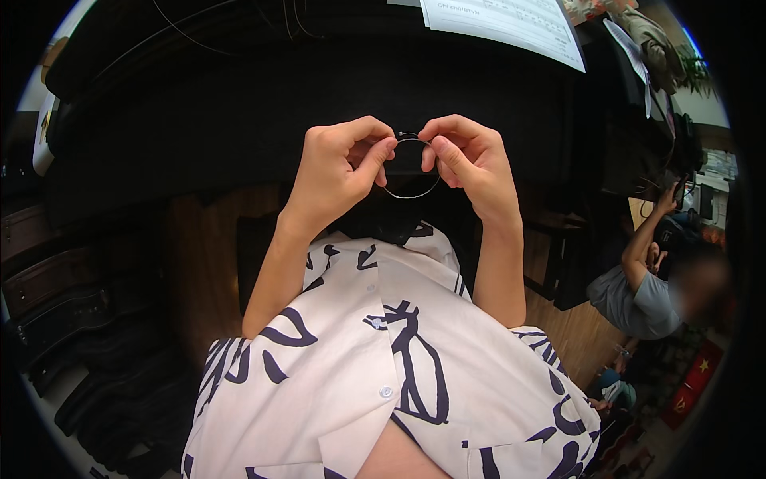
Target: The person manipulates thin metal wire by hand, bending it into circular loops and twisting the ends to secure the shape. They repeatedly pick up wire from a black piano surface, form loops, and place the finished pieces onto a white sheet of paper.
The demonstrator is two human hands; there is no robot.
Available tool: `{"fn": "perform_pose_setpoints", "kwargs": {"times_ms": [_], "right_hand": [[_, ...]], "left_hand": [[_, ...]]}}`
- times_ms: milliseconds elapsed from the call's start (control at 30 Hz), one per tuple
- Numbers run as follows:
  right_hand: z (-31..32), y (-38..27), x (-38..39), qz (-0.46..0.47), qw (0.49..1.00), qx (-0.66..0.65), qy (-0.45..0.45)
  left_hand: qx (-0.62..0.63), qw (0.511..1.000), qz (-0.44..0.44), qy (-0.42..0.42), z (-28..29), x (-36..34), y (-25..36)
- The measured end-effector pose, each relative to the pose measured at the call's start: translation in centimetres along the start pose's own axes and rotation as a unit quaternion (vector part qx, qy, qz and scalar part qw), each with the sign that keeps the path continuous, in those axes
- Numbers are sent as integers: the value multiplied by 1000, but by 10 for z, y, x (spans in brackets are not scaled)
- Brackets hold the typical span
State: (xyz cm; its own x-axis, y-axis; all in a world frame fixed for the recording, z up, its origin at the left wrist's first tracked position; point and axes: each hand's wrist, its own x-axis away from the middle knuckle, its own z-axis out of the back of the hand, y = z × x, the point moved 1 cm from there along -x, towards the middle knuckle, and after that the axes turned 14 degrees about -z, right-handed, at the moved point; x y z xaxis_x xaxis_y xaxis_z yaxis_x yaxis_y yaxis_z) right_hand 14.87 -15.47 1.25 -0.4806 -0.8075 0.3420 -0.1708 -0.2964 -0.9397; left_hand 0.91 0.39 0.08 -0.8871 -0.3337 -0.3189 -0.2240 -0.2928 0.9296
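Observation:
A thin silvery metal string, coiled into a ring [414, 197], hangs between my two hands above the front edge of a dark table. My left hand [339, 164] pinches the ring's upper left side between thumb and fingers. On the upper right side, my right hand [471, 164] has the ring between thumb and bent fingers. A short end of the string, with a tiny knob, sticks up between the fingertips. Parts of the ring are hidden behind the fingers.
Printed white sheets [511, 28] lie at the back of the black table [279, 104]. Thin loose wires [187, 40] curve across its far left. Dark cases [60, 315] are stacked at left. Another person in a grey shirt [638, 303] is at right, one arm raised.

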Motion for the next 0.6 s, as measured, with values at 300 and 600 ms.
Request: {"fn": "perform_pose_setpoints", "kwargs": {"times_ms": [300, 600], "right_hand": [[-3, -12, 16, 57, 998, 6, 28], [-5, -11, 18, 58, 998, 10, 32]], "left_hand": [[14, 996, -48, 74, -5, 1, 7], [-106, 972, -191, 91, -4, -5, 7]]}}
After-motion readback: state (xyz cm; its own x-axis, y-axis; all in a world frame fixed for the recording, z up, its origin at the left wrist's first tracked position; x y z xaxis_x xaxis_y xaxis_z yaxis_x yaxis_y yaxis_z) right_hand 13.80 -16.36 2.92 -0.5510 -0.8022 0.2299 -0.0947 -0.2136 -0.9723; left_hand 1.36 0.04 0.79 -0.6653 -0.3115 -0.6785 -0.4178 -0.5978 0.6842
